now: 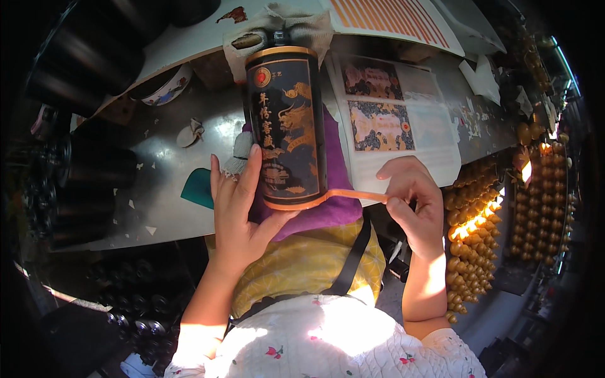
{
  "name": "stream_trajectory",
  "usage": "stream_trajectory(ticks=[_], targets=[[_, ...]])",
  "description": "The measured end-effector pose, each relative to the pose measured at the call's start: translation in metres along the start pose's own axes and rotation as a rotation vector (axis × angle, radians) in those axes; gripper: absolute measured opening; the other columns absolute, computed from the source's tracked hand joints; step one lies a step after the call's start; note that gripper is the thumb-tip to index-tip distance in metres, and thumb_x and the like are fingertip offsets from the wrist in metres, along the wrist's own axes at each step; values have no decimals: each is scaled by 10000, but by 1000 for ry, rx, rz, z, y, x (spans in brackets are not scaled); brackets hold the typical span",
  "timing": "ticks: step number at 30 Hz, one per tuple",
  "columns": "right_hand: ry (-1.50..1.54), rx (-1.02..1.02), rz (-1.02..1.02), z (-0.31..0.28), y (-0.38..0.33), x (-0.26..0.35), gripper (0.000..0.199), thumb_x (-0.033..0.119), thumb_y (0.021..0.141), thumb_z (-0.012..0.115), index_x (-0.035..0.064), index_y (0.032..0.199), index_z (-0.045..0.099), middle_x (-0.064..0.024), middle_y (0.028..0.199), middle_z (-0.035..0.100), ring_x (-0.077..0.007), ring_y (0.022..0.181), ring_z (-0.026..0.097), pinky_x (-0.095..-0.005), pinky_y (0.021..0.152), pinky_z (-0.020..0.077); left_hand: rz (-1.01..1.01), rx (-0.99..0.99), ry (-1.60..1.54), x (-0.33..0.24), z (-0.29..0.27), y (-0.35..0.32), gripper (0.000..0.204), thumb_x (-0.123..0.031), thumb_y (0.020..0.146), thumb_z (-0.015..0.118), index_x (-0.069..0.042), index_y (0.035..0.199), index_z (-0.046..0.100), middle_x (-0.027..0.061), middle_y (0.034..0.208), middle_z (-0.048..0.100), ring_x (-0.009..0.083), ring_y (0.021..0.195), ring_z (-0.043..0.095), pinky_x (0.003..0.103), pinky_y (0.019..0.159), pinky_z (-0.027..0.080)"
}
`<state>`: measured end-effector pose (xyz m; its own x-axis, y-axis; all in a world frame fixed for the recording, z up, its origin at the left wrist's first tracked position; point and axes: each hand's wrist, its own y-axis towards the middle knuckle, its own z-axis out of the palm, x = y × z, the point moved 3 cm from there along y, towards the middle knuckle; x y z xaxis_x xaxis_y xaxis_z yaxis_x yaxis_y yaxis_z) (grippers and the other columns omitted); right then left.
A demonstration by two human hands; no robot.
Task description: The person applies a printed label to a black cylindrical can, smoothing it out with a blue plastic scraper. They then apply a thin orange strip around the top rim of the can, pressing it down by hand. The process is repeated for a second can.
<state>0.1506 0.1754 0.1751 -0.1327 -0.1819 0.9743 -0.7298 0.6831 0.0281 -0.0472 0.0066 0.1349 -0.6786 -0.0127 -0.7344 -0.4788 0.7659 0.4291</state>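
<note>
A black cylindrical bottle [302, 126] with gold dragon decoration lies on a purple cloth [339, 151], its neck pointing away from me. My left hand [238, 211] holds it by the left side near the base, thumb at the bottom edge and fingers along the wall. One of its fingers wears a whitish cloth cover [243, 146]. Around the base runs an orange band, and its loose end, a narrow orange strip [359, 196], stretches out to the right. My right hand [416, 205] pinches that end between thumb and fingers. A bunched white cloth [312, 30] sits around the bottle's neck.
Label sheets [435, 138] lie right of the bottle; beyond them, orange strips [391, 22] line a white board. A dark green flat piece [198, 188] rests beside my left hand. Black containers [88, 57] crowd the left, gold pointed objects [469, 258] the right. A bowl [169, 88] stands far left.
</note>
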Motion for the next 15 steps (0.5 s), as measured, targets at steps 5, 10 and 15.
stream_trajectory(ticks=[5, 10, 15], targets=[[-56, -41, -107, -7, -3, 17, 46, 50, 765, 641, 34, 767, 598, -108, 1096, 605, -57, 725, 499, -192, 573, 381, 122, 34, 157, 1, 0, 3, 778, -295, 767, 828, -70, 1444, 517, 76, 1034, 647, 273, 874, 569, 637, 1177, 142], [-92, -54, -189, -9, -3, 25, 47, 54, 752, 642, 36, 747, 599, -126, 1075, 613, -72, 735, 511, -197, 566, 372, 122, -31, 114, -4, 4, 6, 819, -325, 730, 849, -64, 1434, 524, 70, 985, 648, 288, 892, 598, 649, 1174, 159], [-72, -52, -234, -4, -2, 34, 43, 48, 725, 628, 38, 729, 587, -139, 1045, 620, -93, 747, 522, -200, 583, 371, -48, 157, -249, 8, 7, -7, 716, -211, 879, 687, -45, 1516, 407, 209, 1438, 471, 333, 1221, 487, 465, 1161, 232]])
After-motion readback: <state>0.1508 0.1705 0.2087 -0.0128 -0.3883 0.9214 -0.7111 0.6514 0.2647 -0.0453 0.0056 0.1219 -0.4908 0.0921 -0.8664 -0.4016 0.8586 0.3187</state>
